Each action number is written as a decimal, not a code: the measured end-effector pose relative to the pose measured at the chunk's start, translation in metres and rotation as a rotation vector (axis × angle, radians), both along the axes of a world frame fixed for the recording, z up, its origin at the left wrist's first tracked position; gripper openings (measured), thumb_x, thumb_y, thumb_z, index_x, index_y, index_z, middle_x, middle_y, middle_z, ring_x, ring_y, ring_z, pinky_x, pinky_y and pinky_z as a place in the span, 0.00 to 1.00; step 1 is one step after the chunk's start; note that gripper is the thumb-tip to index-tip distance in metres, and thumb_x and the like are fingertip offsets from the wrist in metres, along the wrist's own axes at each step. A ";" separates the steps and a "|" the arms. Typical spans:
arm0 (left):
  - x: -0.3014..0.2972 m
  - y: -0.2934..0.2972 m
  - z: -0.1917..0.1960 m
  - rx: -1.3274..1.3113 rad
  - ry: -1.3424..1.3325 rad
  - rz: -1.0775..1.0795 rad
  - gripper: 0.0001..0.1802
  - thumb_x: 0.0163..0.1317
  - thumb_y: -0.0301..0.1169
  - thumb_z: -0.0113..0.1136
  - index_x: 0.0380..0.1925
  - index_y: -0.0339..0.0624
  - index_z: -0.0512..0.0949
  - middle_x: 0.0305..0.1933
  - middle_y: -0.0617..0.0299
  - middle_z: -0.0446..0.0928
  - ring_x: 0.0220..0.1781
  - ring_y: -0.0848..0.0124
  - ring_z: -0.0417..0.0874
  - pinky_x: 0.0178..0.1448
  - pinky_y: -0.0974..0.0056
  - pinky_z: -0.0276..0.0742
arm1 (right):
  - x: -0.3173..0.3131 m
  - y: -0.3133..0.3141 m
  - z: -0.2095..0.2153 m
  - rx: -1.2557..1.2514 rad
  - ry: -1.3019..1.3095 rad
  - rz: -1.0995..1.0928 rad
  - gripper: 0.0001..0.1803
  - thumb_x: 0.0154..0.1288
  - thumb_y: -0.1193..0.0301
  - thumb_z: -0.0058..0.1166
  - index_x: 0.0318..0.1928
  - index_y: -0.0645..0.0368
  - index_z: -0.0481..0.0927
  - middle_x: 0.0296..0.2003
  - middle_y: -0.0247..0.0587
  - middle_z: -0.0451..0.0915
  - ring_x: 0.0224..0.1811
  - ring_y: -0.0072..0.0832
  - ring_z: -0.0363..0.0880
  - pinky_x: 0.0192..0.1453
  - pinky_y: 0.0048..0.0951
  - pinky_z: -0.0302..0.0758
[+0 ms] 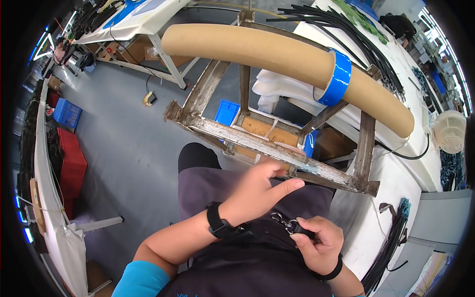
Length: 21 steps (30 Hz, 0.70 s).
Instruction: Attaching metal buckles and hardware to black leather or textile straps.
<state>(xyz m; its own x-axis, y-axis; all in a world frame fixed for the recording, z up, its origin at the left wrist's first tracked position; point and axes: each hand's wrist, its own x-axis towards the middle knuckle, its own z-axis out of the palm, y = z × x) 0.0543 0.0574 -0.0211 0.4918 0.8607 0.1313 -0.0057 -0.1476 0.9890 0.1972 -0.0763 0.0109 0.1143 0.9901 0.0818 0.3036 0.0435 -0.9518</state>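
My right hand [320,246] is closed, pinching a black strap end [300,229] with a metal ring on it. A silver snap hook [278,218] hangs from that ring, over my dark apron [217,277]. My left hand [260,192] is to the left and farther out, thumb and fingers apart, holding nothing that I can see. Its fingertips reach the lower bar of a worn metal frame [247,140] and are partly hidden there. Across the top of the frame lies a thick brown cardboard tube [252,47], with a roll of blue tape [341,79] around it.
White-covered tables stand on the right, carrying black cords [341,29], a black strap bundle [391,242] and a white plastic basket [449,131]. Below the frame is a blue bin [227,113]. At left are a red box [71,158] and a blue crate [67,113].
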 end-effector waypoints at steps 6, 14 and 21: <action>-0.017 -0.021 0.003 -0.401 0.000 -0.193 0.09 0.63 0.22 0.57 0.43 0.32 0.77 0.43 0.59 0.80 0.47 0.76 0.79 0.49 0.71 0.75 | 0.010 0.006 0.005 0.075 -0.053 -0.023 0.14 0.51 0.80 0.66 0.40 0.64 0.80 0.25 0.41 0.79 0.21 0.21 0.76 0.21 0.18 0.69; -0.048 -0.047 0.029 -0.609 -0.122 -0.259 0.07 0.64 0.26 0.58 0.39 0.35 0.79 0.35 0.64 0.79 0.37 0.82 0.77 0.40 0.74 0.73 | -0.005 0.028 0.010 0.155 -0.156 0.046 0.15 0.50 0.81 0.65 0.41 0.64 0.79 0.25 0.42 0.79 0.22 0.26 0.77 0.22 0.21 0.71; -0.056 -0.059 0.030 -0.612 -0.125 -0.133 0.13 0.61 0.17 0.57 0.43 0.34 0.66 0.42 0.54 0.81 0.50 0.70 0.81 0.53 0.69 0.78 | -0.012 0.030 0.007 0.203 -0.259 0.061 0.16 0.48 0.83 0.63 0.41 0.65 0.79 0.26 0.44 0.79 0.22 0.29 0.77 0.23 0.25 0.73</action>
